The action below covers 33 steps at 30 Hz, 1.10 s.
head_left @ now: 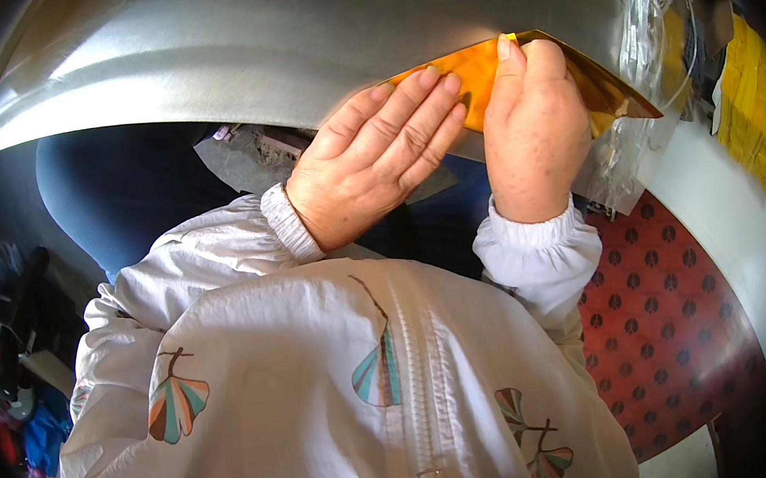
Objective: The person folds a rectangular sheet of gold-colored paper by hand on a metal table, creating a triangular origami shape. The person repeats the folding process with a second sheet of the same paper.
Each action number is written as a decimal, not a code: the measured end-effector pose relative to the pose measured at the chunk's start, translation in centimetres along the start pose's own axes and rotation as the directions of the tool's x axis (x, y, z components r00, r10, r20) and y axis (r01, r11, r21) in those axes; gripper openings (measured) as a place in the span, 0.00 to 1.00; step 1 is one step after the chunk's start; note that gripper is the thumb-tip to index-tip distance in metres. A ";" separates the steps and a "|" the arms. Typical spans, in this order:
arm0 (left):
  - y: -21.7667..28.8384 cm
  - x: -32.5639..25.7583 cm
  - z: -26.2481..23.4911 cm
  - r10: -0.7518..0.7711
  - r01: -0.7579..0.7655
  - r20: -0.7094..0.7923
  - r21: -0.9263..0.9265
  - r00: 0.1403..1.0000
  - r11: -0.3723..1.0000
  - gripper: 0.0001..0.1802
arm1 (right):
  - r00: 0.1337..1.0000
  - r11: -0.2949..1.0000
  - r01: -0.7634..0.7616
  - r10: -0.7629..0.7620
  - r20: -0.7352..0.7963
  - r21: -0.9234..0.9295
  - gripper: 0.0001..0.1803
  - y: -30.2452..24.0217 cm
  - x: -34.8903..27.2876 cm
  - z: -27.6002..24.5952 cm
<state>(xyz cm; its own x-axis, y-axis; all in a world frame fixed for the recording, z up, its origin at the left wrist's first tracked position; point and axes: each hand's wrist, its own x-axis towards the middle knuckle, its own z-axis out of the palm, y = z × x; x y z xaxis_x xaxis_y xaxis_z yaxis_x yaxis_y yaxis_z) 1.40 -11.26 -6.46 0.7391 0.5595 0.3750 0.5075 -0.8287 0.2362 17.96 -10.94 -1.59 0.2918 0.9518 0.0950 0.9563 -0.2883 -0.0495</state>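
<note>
1. broad curved sheet of brushed grey metal [290,36], spanning the top of the view from far left to upper right; lower edge sweeping in an arc just above both hands, open dark room under its left half.
2. white zip-up jacket with leaf print [323,383], filling the lower middle; sleeves rising to elastic cuffs at both wrists.
3. red cushion with dark dots [659,323], lower right, bounded on its outer side by a pale curved rim.
4. crumpled clear plastic wrapping [650,38], hanging at the right end of the metal sheet, just beside the right hand; stack of yellow sheets [757,102] farther right at the rim of the view.
5. thin glossy orange-yellow film piece [478,78], lying against the lower edge of the metal sheet, between and under both hands, its right corner poking out past the right hand.
6. left hand [376,161], flat and open, fingers [417,111] together, tips pressing on the film's left part.
7. right hand [534,128], curled over the film's top edge, thumb on the front face; grip closed on the film, little free room on either side.
</note>
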 end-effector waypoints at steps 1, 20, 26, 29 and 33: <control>0.1 0.0 0.0 -0.006 0.006 -0.001 -0.002 1.000 1.000 0.25 | 1.000 1.000 -0.007 0.007 -0.012 0.006 0.13 0.0 -0.1 0.0; 0.1 -0.3 0.0 0.003 -0.006 0.037 0.079 0.999 0.997 0.26 | 0.991 0.888 -0.122 0.135 0.000 0.443 0.07 0.2 -0.7 -0.8; 0.2 -0.3 0.2 -0.020 0.019 0.015 0.058 1.000 0.998 0.24 | 0.992 0.910 -0.116 0.128 -0.004 0.398 0.07 0.2 -0.6 -0.6; 0.2 -0.3 0.2 -0.011 0.009 0.018 0.078 1.000 0.997 0.24 | 0.992 0.913 -0.116 0.129 -0.005 0.391 0.07 0.2 -0.7 -0.5; 0.1 -0.3 0.3 -0.005 0.003 0.014 0.097 1.000 0.995 0.24 | 0.993 0.917 -0.103 0.119 -0.017 0.386 0.07 0.3 -0.6 -0.4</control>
<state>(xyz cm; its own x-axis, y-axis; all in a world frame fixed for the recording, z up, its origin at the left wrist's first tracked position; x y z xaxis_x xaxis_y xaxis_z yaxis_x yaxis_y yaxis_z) 1.37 -11.55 -6.82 0.7427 0.5637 0.3615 0.5506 -0.8213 0.1494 18.07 -11.61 -1.25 0.4038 0.9088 0.1048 0.8387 -0.3220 -0.4392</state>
